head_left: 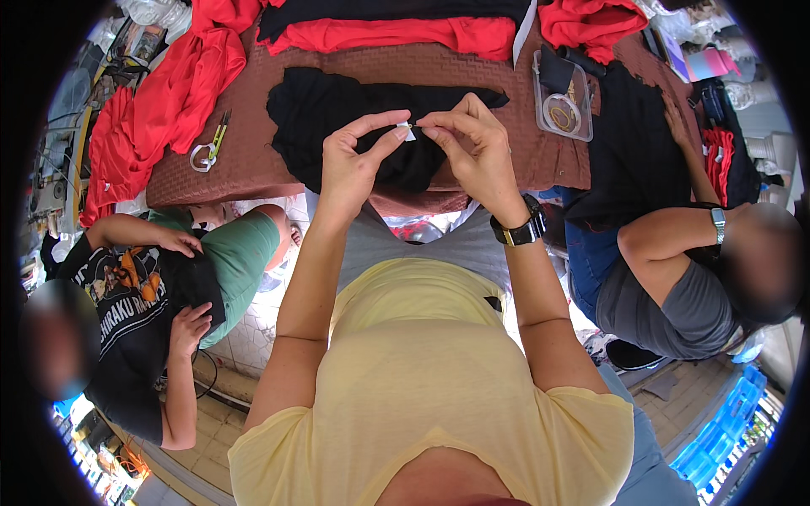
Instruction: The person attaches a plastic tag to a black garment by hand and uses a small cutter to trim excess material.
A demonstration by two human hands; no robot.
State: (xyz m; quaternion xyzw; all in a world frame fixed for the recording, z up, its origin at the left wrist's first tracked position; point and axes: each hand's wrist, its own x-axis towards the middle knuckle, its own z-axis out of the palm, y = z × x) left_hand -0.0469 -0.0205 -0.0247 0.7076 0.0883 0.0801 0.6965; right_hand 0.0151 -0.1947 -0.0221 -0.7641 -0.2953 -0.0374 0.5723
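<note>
Both hands meet above the near edge of the table (540, 164), over a black cloth (337, 114). The left hand (350, 164) and right hand (472, 143) each pinch a small white tag (407, 131) between thumb and forefinger, fingers closed on it. The tag looks ready to be placed; steady, fine positioning matters.

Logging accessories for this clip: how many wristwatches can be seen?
2. A black watch on the wearer's own right wrist, and a silver-banded watch on the wrist of the seated person at right. Other wrists are partly hidden.
</note>
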